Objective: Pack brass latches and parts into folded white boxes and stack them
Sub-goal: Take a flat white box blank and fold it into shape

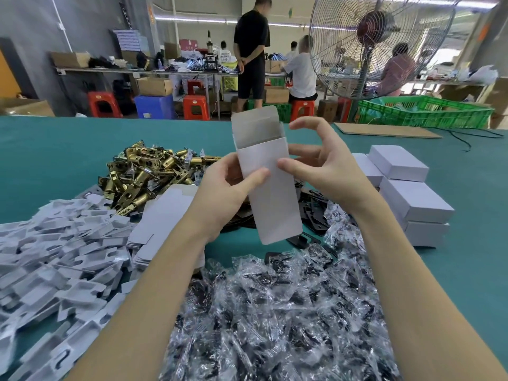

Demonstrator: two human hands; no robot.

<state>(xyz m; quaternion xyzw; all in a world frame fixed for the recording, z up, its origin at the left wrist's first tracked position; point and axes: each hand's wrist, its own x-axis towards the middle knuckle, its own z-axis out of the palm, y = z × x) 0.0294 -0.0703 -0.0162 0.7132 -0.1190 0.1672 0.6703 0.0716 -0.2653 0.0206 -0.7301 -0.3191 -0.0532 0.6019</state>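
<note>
Mid-packing above the green surface (pixel 68 149): both hands (pixel 220 188) (pixel 321 171) pinching an upright white box (pixel 270 193), top flap open. A few closed boxes (pixel 406 188) stacked at right; brass latches (pixel 145 174), bagged parts (pixel 275 312) heaped, mostly unpacked.

A packing workshop on a factory floor. A long teal counter (pixel 55 149) carries bulk heaps of one product: brass latches (pixel 143 171), flat white box blanks (pixel 162 215), white inserts (pixel 55 257), bagged dark parts (pixel 275 312) and a stack of closed white boxes (pixel 406 188). Behind it stand a workbench (pixel 137 69) crowded with cartons, workers (pixel 251 50) on plastic stools (pixel 195 107), a green crate (pixel 423 111) and a large industrial fan (pixel 376 37).
</note>
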